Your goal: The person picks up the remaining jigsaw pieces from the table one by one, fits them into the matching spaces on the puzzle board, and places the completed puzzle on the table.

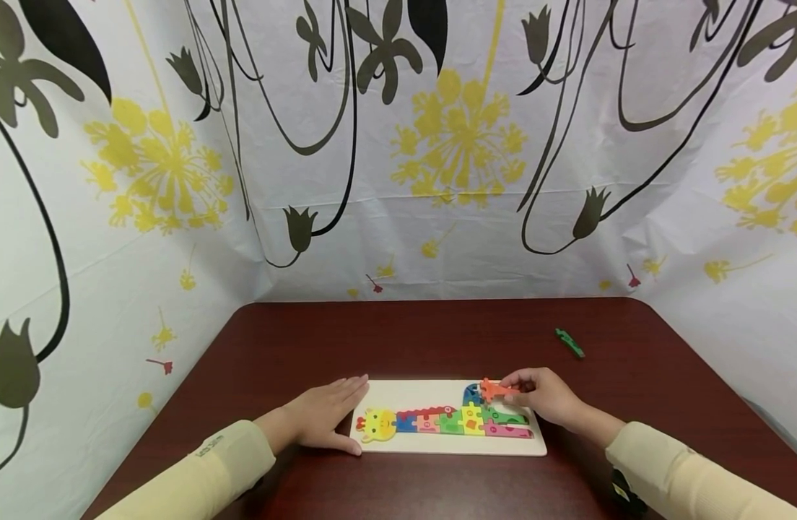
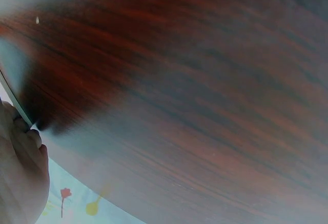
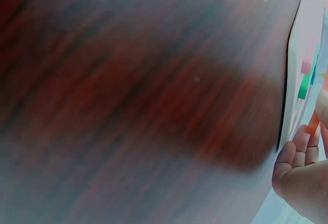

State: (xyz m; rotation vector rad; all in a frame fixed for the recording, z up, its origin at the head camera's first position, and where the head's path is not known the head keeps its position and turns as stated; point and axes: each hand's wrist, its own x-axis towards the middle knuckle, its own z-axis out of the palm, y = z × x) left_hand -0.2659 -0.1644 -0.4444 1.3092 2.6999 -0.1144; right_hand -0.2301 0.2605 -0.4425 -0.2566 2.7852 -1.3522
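Note:
A white puzzle board point(image 1: 424, 443) lies flat on the table, bearing a giraffe made of coloured pieces. Its yellow head point(image 1: 377, 425) is at the left, and the blue, pink, green, yellow and red pieces run rightward. My right hand point(image 1: 543, 393) pinches an orange puzzle piece point(image 1: 494, 391) over the board's upper right part, overlapping a blue piece point(image 1: 471, 394). In the right wrist view the orange piece point(image 3: 312, 123) shows between thumb and fingers. My left hand point(image 1: 327, 413) rests at the board's left edge, fingers straight and thumb at the near corner.
A small green puzzle piece point(image 1: 570, 343) lies on the dark red-brown table point(image 1: 398, 339), beyond the right hand. A white cloth with flower prints point(image 1: 463, 245) hangs behind the table and along both sides.

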